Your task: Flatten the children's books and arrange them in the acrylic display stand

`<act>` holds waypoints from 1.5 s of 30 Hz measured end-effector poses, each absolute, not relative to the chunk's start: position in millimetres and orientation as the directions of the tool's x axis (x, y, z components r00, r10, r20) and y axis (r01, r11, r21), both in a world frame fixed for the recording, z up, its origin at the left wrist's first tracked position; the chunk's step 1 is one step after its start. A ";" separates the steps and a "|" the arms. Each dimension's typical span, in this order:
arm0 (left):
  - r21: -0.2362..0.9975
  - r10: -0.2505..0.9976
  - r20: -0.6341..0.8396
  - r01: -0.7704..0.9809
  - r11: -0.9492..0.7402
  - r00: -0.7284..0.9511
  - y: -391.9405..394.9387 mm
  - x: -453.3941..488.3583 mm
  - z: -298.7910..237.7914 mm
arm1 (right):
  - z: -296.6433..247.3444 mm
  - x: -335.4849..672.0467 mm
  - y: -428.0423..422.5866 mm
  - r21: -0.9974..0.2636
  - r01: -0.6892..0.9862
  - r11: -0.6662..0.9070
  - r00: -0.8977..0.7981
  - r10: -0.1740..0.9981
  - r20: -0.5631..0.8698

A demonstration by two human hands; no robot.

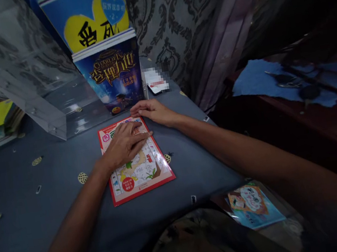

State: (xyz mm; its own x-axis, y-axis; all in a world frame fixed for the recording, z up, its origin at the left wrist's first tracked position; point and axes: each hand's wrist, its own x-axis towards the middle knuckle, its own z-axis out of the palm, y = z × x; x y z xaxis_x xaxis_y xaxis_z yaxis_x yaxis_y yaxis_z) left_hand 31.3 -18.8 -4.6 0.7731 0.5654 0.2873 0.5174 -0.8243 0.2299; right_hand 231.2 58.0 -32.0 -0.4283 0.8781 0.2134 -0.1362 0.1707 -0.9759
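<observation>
In the head view, my left hand (123, 145) lay, fingers loosely apart, on the book (149, 167) on the table (60, 194); my right hand (152, 111) curved at its top-right corner, pinching or not I couldn't tell. A forward push could have jammed it against the stand (54, 122).

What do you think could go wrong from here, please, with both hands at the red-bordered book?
The right hand is close to the Charlie IX book in the clear acrylic stand, so it might bump it. The left hand rests on the red-bordered book, whose cover looks glossy; an uneven push might skew it on the pineapple-print tablecloth.
</observation>
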 end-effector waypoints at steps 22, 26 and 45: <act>0.274 0.503 0.149 0.454 -0.848 0.851 -95.5 45.9 15.6 | -29.4 226.0 36.6 -0.836 0.260 0.482 -0.428 0.834 0.348; 0.244 0.586 0.217 0.537 -0.807 0.781 -94.4 44.2 10.6 | -27.5 218.1 8.6 -0.641 0.456 0.617 -0.504 0.773 0.386; 0.233 0.956 0.270 0.956 -0.178 0.112 -69.4 -4.1 -10.5 | -21.2 216.2 -32.5 -0.431 0.692 0.579 -0.478 0.815 0.328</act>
